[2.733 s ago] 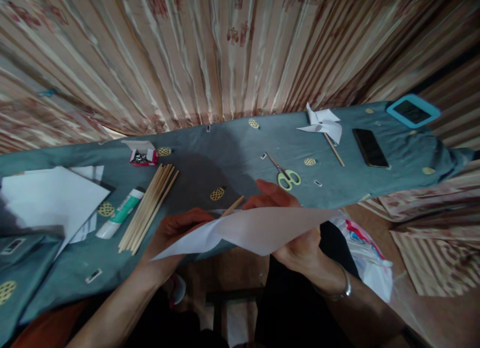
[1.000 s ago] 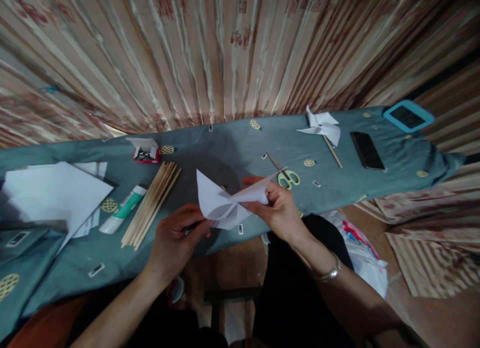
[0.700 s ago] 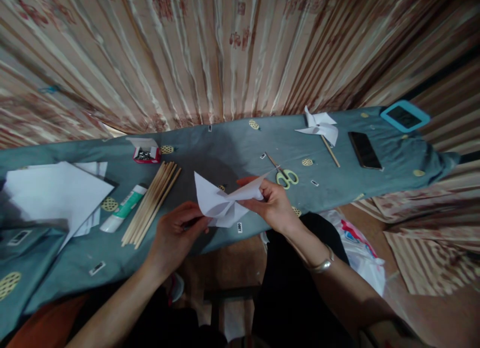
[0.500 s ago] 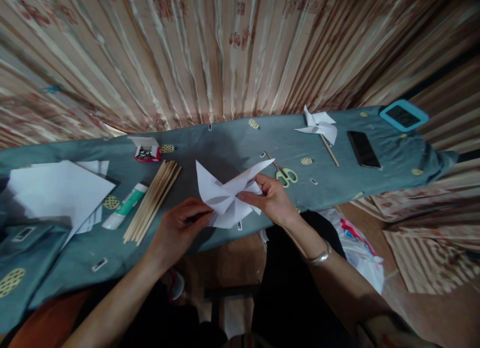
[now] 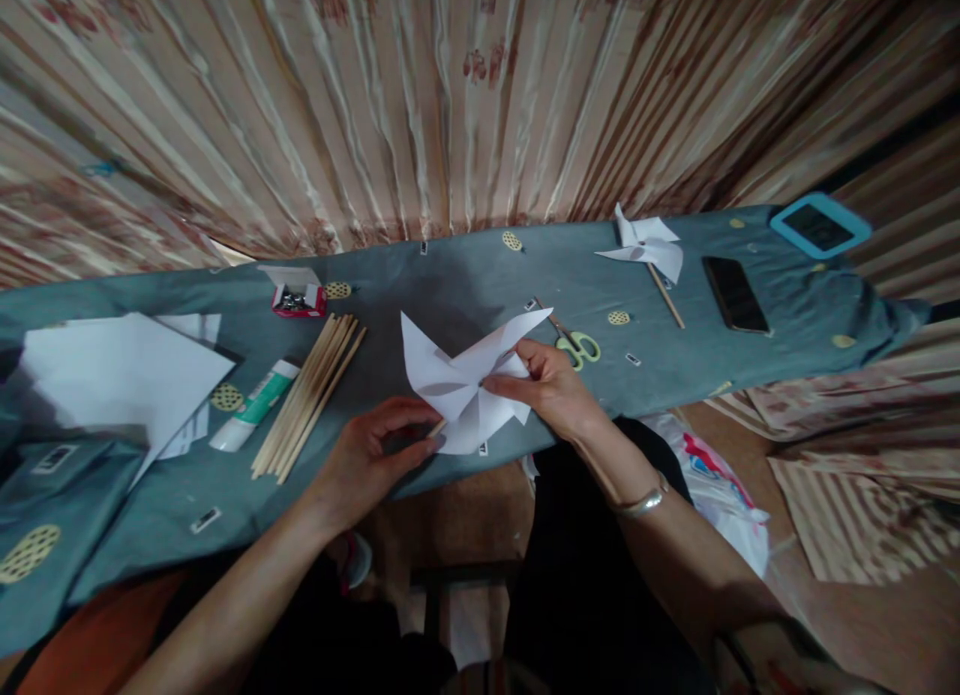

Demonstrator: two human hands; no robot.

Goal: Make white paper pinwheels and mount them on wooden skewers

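You are pinching the centre of the half-folded paper pinwheel (image 5: 463, 379) with your right hand (image 5: 551, 387), pinning its gathered corners, while your left hand (image 5: 373, 457) is clamping fingers around the stick (image 5: 436, 428) beneath it, just above the table (image 5: 465, 285).

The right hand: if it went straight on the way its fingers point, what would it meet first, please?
The right hand points left and already pinches the paper pinwheel. Past that, probably the sticks on the cloth, though depth is unclear.
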